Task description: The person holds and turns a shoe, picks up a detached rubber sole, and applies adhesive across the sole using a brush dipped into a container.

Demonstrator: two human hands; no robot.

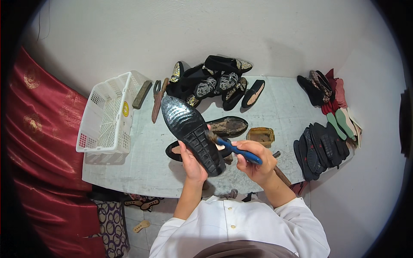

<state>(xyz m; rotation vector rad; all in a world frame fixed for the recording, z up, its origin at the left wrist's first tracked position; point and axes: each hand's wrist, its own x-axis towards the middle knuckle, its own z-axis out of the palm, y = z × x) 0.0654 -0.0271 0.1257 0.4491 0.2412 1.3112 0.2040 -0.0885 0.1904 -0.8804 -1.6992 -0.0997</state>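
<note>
My left hand [194,165] grips a black shoe sole [185,124] from its lower left edge and tilts it above the table. The sole's toe end looks glossy, and a blocky tread shows toward the heel. My right hand [260,161] is closed around the blue handle of a brush [241,152], whose bristles touch or almost touch the sole's right edge. Beneath them lie a black shoe with a brownish underside [230,126] and another black shoe [173,151], partly hidden. A small amber tub [261,136] sits to the right.
A white plastic basket [103,109] stands left, beside a whetstone-like block [142,94] and pincers [158,99]. Black and gold shoes [211,81] are heaped at the back. Stacked dark soles [320,150] and green insoles [340,123] line the table's [284,101] right side, near a hammer [282,175].
</note>
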